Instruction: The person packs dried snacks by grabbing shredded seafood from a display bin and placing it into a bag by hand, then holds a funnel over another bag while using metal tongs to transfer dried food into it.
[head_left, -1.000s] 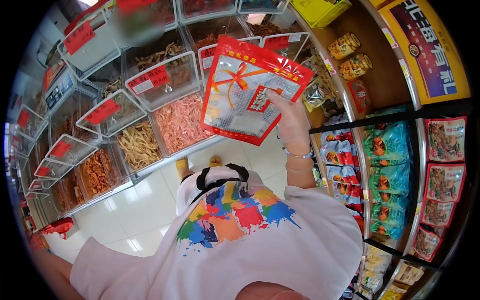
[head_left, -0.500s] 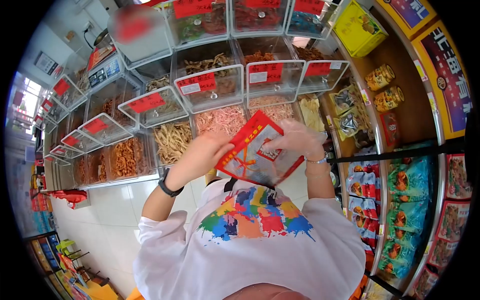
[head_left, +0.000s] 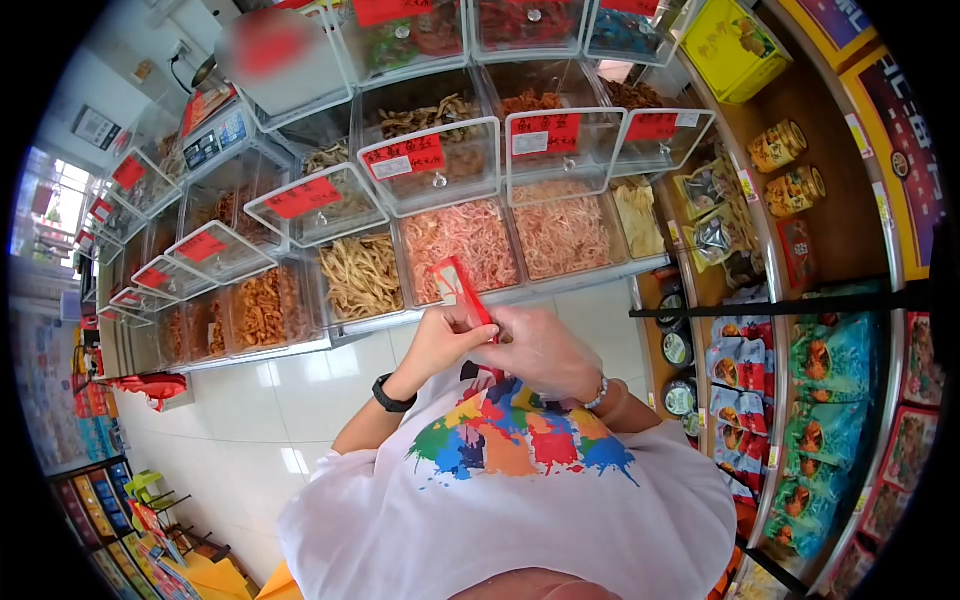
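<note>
While the hands meet mid-frame, a red-trimmed pouch (head_left: 472, 302) tilts between them, nearly edge-on.
Left hand (head_left: 440, 345) pinches it, thumb on the near side, presumably to steady it; right hand (head_left: 550, 352) close alongside, blurred, grip can't be told. Upper centre: pink dried shreds (head_left: 458, 240) in a bin; red price labels (head_left: 402, 158) face outward, likely for reading.

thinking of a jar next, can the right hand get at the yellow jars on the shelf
Likely yes, with a reach to the right: nothing visible blocks the way to the yellow jars. The right hand is busy at the red pouch, though, so it would probably need to come away first.
</note>
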